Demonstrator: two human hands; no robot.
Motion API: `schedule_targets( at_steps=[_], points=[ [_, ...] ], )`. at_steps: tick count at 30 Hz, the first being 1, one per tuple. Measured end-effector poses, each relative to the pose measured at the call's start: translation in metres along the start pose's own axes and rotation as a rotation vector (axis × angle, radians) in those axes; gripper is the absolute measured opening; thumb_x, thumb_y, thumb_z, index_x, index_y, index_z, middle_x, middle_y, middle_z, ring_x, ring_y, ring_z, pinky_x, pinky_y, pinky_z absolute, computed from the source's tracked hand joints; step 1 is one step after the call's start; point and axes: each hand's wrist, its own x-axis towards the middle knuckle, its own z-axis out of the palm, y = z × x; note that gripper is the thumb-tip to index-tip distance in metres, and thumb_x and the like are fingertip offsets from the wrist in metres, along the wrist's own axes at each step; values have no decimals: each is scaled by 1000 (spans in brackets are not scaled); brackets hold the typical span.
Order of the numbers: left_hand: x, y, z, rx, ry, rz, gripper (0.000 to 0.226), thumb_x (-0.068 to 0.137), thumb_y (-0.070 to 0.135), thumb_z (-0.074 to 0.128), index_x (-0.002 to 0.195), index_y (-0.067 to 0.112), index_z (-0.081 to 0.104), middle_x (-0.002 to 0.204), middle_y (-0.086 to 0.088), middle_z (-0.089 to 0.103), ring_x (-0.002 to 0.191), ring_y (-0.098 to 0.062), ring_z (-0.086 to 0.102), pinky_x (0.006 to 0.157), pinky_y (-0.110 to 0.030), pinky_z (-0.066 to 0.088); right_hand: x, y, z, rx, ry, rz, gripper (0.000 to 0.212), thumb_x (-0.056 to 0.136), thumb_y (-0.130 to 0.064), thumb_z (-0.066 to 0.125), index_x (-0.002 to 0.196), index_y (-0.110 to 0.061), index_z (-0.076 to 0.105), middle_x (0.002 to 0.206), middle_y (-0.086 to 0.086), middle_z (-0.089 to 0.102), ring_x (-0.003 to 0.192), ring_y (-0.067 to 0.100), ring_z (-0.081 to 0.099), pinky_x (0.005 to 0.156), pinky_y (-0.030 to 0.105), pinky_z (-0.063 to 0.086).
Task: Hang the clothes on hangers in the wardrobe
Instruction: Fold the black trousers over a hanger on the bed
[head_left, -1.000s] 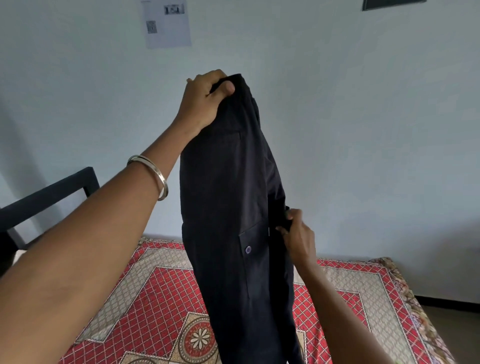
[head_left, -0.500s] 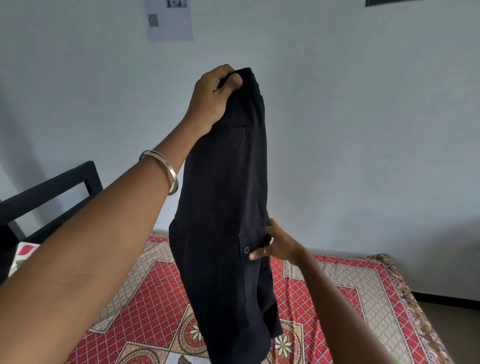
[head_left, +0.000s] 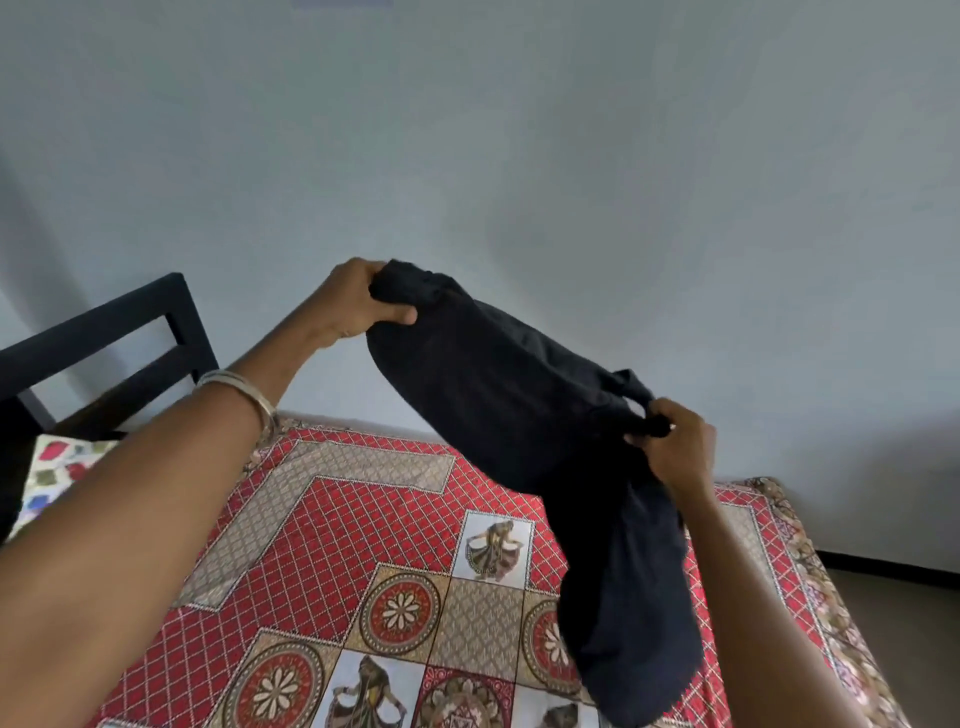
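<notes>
Fingers of my left hand (head_left: 358, 301) and right hand (head_left: 675, 447) both clutch the black trousers (head_left: 519, 405) above the bed's (head_left: 332, 530) far edge; no hanger or wardrobe visible, so I'd say hanging hasn't started.

There is one view only — a wide-angle camera worn on the person's head, looking forward and down along both forearms. It faces the pale wall (head_left: 571, 156) at 12 o'clock, with the patterned bed (head_left: 332, 530) close beneath filling 6 o'clock and a dark bed frame (head_left: 104, 322) at 9 o'clock. Both arms reach in from the bottom edge — very near the lens.
</notes>
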Motion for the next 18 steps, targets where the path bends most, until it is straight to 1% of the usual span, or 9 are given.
schedule_targets(
  at_steps=[2, 4, 8, 10, 12, 14, 15, 17, 18],
  points=[
    [-5, -22, 11, 94, 156, -57, 45, 59, 28, 89, 96, 24, 63, 104, -1, 59, 105, -29, 55, 98, -46, 43, -2, -2, -7, -94, 104, -74, 25, 73, -8, 78, 96, -15, 70, 88, 9, 71, 82, 30, 64, 69, 34, 45],
    [-1, -47, 21, 157, 280, -103, 44, 63, 20, 88, 101, 23, 66, 114, -2, 48, 111, -30, 44, 99, -43, 38, -10, -5, 0, -187, 205, -184, 29, 74, 0, 71, 101, -10, 69, 101, 12, 70, 84, 36, 65, 66, 35, 46],
    [-20, -111, 49, -140, 470, -93, 32, 77, -9, 68, 86, 22, 68, 102, 3, 43, 101, -18, 49, 88, -21, 50, -65, 5, 51, -340, 346, -363, 25, 64, 5, 62, 87, -3, 67, 95, 16, 64, 76, 37, 60, 53, 34, 44],
    [-23, -159, 55, -423, 497, -131, 25, 80, -13, 57, 83, 8, 70, 94, 6, 54, 85, -9, 59, 80, -27, 54, -97, 14, 96, -392, 335, -419, 19, 64, 5, 62, 81, -1, 64, 92, 19, 60, 77, 36, 54, 57, 39, 44],
    [-39, -195, 61, -647, 520, -162, 30, 80, -15, 52, 79, 7, 72, 83, -2, 67, 79, -18, 65, 77, -38, 54, -130, 19, 112, -416, 312, -438, 20, 63, 10, 66, 79, -1, 62, 93, 21, 58, 78, 35, 50, 61, 41, 39],
    [-45, -276, 62, -708, 508, -298, 43, 80, -18, 50, 77, 19, 73, 88, -7, 67, 86, -27, 62, 78, -38, 52, -161, 30, 178, -450, 114, -415, 20, 67, 9, 66, 83, -3, 63, 99, 22, 59, 82, 35, 50, 66, 42, 38],
    [-66, -343, 69, -704, 488, -427, 48, 82, -19, 48, 79, 22, 72, 94, -7, 66, 90, -26, 61, 78, -35, 53, -200, 44, 233, -459, -123, -334, 18, 73, 3, 64, 89, -5, 65, 106, 19, 59, 89, 36, 50, 72, 43, 39],
    [-95, -375, 79, -805, 462, -662, 46, 87, -18, 44, 92, 20, 69, 102, -6, 64, 91, -23, 63, 74, -28, 54, -232, 51, 255, -400, -508, -113, 18, 85, -15, 60, 102, -18, 67, 120, 8, 54, 107, 33, 49, 86, 43, 41],
    [-122, -433, 95, -803, 399, -848, 39, 90, -14, 43, 102, 16, 66, 104, -8, 63, 95, -26, 64, 78, -31, 54, -273, 74, 303, -451, -733, -92, 16, 84, -17, 63, 98, -23, 69, 121, 5, 55, 109, 33, 51, 85, 42, 43]
  ],
)
